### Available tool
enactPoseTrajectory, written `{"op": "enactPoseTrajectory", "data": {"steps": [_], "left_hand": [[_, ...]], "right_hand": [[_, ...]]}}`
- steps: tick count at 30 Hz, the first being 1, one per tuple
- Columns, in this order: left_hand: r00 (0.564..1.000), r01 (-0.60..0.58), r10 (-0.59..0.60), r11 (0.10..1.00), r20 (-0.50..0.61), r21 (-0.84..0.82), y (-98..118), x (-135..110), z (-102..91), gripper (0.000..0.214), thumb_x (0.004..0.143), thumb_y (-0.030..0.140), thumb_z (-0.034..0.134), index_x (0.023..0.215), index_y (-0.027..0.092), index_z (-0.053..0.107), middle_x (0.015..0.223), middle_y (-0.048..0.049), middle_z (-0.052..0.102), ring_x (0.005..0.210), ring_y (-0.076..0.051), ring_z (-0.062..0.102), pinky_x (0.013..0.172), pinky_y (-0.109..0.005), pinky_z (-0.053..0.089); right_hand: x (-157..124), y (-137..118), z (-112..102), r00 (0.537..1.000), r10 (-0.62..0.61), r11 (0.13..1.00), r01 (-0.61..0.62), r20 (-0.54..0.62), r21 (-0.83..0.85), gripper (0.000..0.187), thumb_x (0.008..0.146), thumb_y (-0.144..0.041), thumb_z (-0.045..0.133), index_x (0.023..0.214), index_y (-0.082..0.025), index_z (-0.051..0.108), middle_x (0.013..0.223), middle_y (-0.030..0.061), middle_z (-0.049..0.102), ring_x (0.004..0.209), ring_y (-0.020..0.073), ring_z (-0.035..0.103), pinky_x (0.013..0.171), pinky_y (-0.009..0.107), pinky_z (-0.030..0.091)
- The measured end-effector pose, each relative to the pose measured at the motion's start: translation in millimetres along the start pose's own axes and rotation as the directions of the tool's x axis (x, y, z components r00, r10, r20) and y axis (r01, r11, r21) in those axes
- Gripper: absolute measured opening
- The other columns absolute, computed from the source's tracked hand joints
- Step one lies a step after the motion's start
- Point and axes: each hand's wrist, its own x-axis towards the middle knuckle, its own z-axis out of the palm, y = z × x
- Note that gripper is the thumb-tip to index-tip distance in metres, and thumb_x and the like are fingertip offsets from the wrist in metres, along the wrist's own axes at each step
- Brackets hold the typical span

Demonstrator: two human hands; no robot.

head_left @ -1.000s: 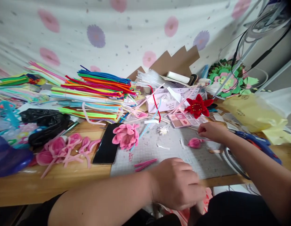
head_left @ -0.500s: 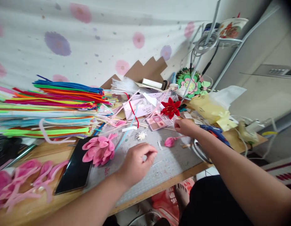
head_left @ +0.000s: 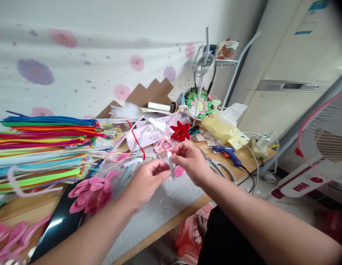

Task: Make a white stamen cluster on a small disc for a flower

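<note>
Over the grey cutting mat [head_left: 173,202], a short white strip [head_left: 171,170] stands upright between my hands. My right hand [head_left: 191,162] pinches its upper end between thumb and fingers. At the strip's left edge, the thumb and fingers of my left hand [head_left: 145,180] are closed on it. Just behind the strip lies a pink fuzzy bud [head_left: 179,171], partly covered by my right hand. A pink pipe-cleaner flower [head_left: 95,193] rests left of my left hand. Beyond my hands is a red flower [head_left: 180,131]. The white stamen cluster is out of sight.
Bundles of coloured pipe cleaners [head_left: 44,147] fill the left side. A black tablet-like slab [head_left: 56,224] lies under the pink flower. Scissors [head_left: 222,169], a blue glue gun [head_left: 229,154] and a yellow tissue pack [head_left: 223,129] are on the right. A fan [head_left: 323,147] stands beyond the table.
The view has swung right. My right hand has come from beside the red flower toward my left hand, and a white strip now shows between them.
</note>
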Motion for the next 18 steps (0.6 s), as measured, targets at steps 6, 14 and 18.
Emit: {"op": "enactPoseTrajectory", "data": {"steps": [6, 14, 18], "left_hand": [[0.999, 0.041, -0.041, 0.999, -0.009, 0.0, -10, 1, 15.1, 0.024, 0.075, 0.035, 0.066, 0.061, 0.018, 0.058, 0.058, 0.0031, 0.052, 0.06, -0.013, 0.046, 0.059, -0.026, 0.037], [0.977, 0.1, -0.118, 0.989, -0.176, -0.106, -34, -3, -11.8, 0.026, 0.07, 0.04, 0.074, 0.064, 0.018, 0.062, 0.058, 0.0027, 0.055, 0.058, -0.013, 0.05, 0.057, -0.026, 0.041], [0.96, 0.077, -0.131, 0.973, -0.248, -0.216, -49, -4, -17.2, 0.024, 0.068, 0.037, 0.078, 0.069, 0.018, 0.064, 0.063, 0.0035, 0.058, 0.059, -0.012, 0.052, 0.057, -0.023, 0.042]], "right_hand": [[-8, 3, -10, 0.998, -0.011, 0.967, 0.027, 0.067, -0.255, 0.017, 0.074, -0.019, 0.064, 0.089, -0.018, 0.058, 0.071, -0.0023, 0.062, 0.059, 0.0104, 0.057, 0.054, 0.022, 0.047], [-23, -8, -152, 0.979, 0.128, 0.351, -0.193, -0.157, -0.916, 0.011, 0.081, -0.025, 0.06, 0.075, -0.017, 0.066, 0.064, 0.0019, 0.063, 0.063, 0.0164, 0.058, 0.058, 0.025, 0.041], [-41, 12, -158, 0.96, 0.245, 0.191, -0.183, -0.133, -0.964, 0.042, 0.07, -0.034, 0.075, 0.107, -0.019, 0.067, 0.086, 0.0074, 0.068, 0.076, 0.0212, 0.063, 0.066, 0.027, 0.042]]}}
